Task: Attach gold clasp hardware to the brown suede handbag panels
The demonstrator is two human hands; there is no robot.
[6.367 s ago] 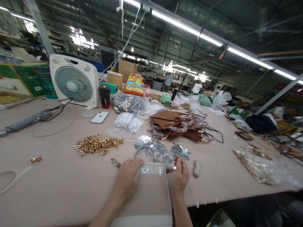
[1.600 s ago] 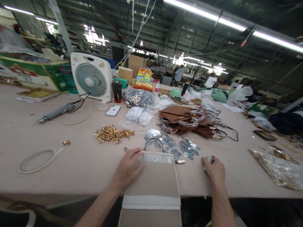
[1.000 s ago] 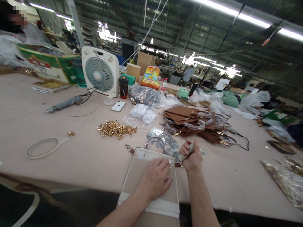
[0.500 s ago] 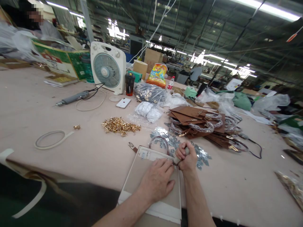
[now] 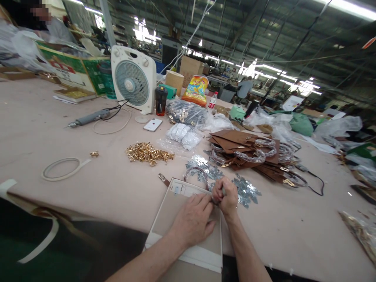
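A flat grey-and-white bag panel (image 5: 172, 207) lies at the table's near edge, with a metal plate near its top left corner. My left hand (image 5: 194, 221) rests palm down on it, fingers spread flat toward its top right corner. My right hand (image 5: 225, 194) is closed in a fist round a small grey cylindrical tool, its tip pressed down at that same corner beside my left fingertips. A brown strap end with a gold clasp (image 5: 162, 179) sticks out at the panel's top left. Silver metal plates (image 5: 245, 188) lie scattered just beyond my hands.
A heap of gold fittings (image 5: 147, 152), bagged white parts (image 5: 182, 135) and a stack of brown leather pieces (image 5: 249, 150) lie farther back. A white fan (image 5: 133, 80), phone (image 5: 152, 124), black cup (image 5: 161, 101), grey power tool (image 5: 88, 116) and tape loop (image 5: 60, 168) are to the left. People work in the background.
My right hand picked up the grey tool from the table at right and brought it to the panel's top right corner. My left hand slid from the top left across to that corner.
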